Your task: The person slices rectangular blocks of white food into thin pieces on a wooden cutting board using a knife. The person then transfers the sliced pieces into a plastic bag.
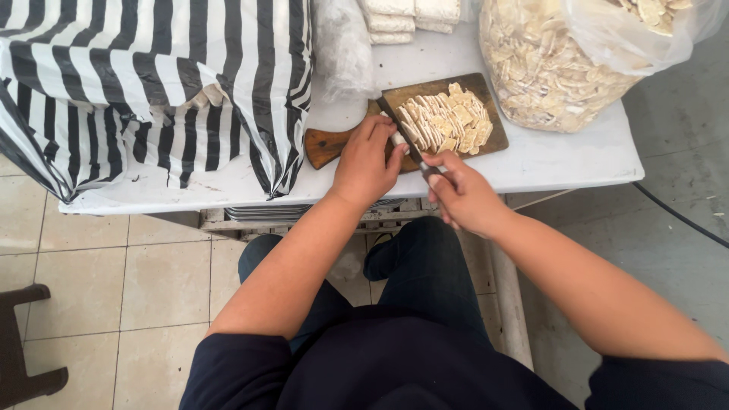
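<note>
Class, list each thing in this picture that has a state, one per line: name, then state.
left hand: pressing a pale block on the board
right hand: gripping the knife
knife: blade down, cutting
cutting board: covered with slices
clear bag: full, open
striped bag: bulging

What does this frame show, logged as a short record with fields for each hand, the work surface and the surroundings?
left hand: rests on a pale block at the near end of the cutting board, holding it down
right hand: grips the knife, blade laid across the board
board contents: heap of thin pale slices
table: white top
behind board: clear bag of slices, stacked pale blocks
left side: black-and-white striped bag
floor: tiled, dark stool
</note>
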